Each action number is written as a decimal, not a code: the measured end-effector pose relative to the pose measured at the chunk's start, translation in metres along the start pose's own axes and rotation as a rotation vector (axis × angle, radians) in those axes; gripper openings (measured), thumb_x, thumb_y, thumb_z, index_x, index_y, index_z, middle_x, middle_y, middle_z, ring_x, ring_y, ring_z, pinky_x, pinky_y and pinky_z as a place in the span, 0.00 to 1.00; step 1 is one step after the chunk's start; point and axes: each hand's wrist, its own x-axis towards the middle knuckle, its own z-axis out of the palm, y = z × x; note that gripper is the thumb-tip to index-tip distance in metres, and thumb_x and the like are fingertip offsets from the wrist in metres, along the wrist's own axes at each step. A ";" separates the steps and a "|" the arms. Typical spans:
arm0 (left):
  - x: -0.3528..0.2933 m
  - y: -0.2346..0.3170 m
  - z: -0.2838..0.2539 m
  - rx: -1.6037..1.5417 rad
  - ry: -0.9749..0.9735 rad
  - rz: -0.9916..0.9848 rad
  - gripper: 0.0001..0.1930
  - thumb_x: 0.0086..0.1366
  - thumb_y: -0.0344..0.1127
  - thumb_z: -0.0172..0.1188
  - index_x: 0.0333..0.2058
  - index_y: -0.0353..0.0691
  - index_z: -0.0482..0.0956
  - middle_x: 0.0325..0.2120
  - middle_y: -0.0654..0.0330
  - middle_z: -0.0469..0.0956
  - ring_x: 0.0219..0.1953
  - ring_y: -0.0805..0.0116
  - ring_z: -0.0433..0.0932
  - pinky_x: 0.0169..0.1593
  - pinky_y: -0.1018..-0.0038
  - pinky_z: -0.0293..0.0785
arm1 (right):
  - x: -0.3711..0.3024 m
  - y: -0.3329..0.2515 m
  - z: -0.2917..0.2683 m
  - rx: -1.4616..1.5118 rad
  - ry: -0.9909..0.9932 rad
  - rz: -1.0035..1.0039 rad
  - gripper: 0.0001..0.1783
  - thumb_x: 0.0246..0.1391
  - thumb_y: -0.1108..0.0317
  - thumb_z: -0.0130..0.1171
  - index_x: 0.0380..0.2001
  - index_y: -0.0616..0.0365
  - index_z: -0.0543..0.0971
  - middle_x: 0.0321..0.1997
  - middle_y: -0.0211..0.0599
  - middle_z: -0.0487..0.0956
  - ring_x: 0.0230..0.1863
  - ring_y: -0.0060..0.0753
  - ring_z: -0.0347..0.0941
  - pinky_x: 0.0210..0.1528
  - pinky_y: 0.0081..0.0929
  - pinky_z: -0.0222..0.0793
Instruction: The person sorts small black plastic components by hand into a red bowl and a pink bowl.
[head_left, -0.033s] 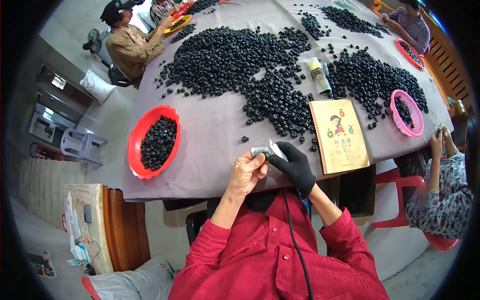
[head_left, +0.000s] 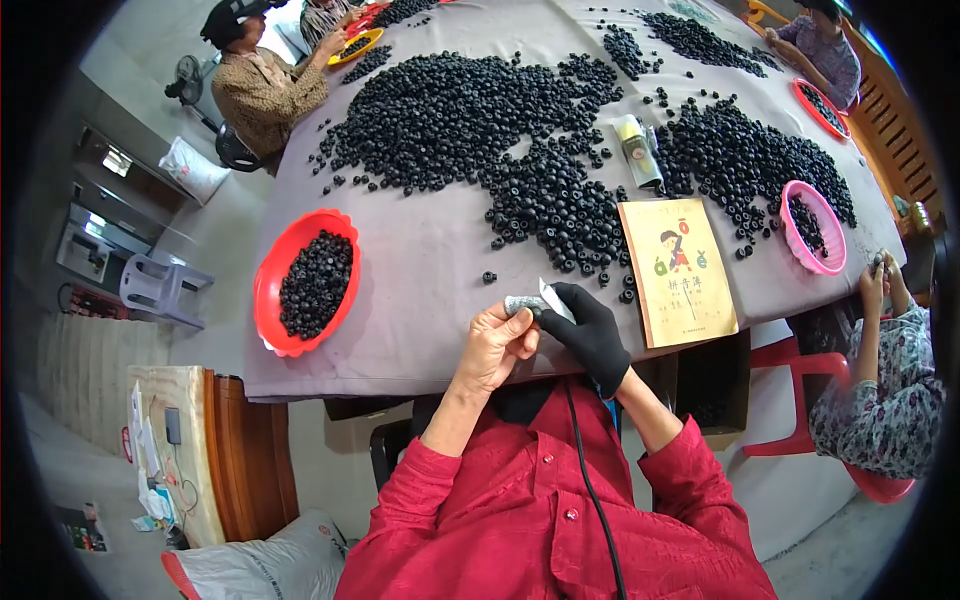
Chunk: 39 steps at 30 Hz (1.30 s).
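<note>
My left hand (head_left: 494, 345) is bare and closed in a pinch over the table's near edge. At its fingertips shows a grey speckled sleeve or wrap (head_left: 523, 304), which seems to cover a finger. Meeting it there, my right hand (head_left: 592, 335) wears a black glove and is closed round a flat, white, pointed piece (head_left: 555, 301). What lies between the two hands' fingertips is hidden. Just beyond them, a lone small black ring-like part (head_left: 489, 278) rests on the cloth, near a large heap of such black parts (head_left: 440, 120).
A red scalloped basket (head_left: 268, 290) with black parts stands at left. To the right lie a yellow booklet (head_left: 684, 275), a bottle with a yellow cap (head_left: 637, 150) and a pink basket (head_left: 826, 205). Co-workers sit around the table, one with patterned sleeves (head_left: 885, 370) at near right.
</note>
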 end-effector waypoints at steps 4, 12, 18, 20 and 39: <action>-0.006 0.010 0.008 0.137 -0.064 -0.013 0.07 0.60 0.33 0.56 0.33 0.36 0.76 0.23 0.60 0.76 0.19 0.75 0.72 0.19 0.82 0.66 | -0.001 0.001 -0.001 -0.008 -0.032 0.014 0.19 0.50 0.69 0.59 0.44 0.66 0.71 0.39 0.33 0.75 0.42 0.20 0.68 0.46 0.20 0.64; -0.009 0.008 0.003 0.226 0.028 0.074 0.05 0.60 0.30 0.56 0.33 0.34 0.75 0.23 0.59 0.76 0.19 0.73 0.74 0.20 0.80 0.70 | -0.002 0.015 -0.001 -0.015 -0.006 -0.058 0.19 0.50 0.63 0.58 0.43 0.63 0.72 0.36 0.36 0.77 0.38 0.20 0.70 0.41 0.22 0.66; -0.007 0.002 -0.001 0.233 -0.093 -0.002 0.05 0.60 0.30 0.55 0.31 0.34 0.75 0.23 0.58 0.76 0.20 0.73 0.75 0.21 0.80 0.72 | -0.004 -0.009 -0.001 -0.034 -0.102 0.070 0.18 0.51 0.68 0.57 0.44 0.65 0.71 0.38 0.33 0.75 0.40 0.18 0.68 0.44 0.19 0.64; -0.008 0.005 -0.005 0.286 -0.125 -0.009 0.05 0.60 0.30 0.55 0.31 0.34 0.75 0.22 0.58 0.76 0.20 0.73 0.75 0.21 0.80 0.72 | -0.003 -0.002 0.000 -0.040 -0.098 0.020 0.18 0.52 0.65 0.56 0.44 0.64 0.71 0.35 0.34 0.76 0.37 0.19 0.69 0.41 0.20 0.65; -0.002 -0.009 -0.026 0.051 -0.054 0.120 0.09 0.60 0.28 0.55 0.40 0.36 0.76 0.22 0.63 0.74 0.19 0.78 0.70 0.20 0.84 0.64 | -0.008 0.007 0.003 -0.133 -0.198 -0.129 0.18 0.51 0.66 0.57 0.45 0.60 0.74 0.38 0.42 0.79 0.38 0.25 0.75 0.40 0.24 0.69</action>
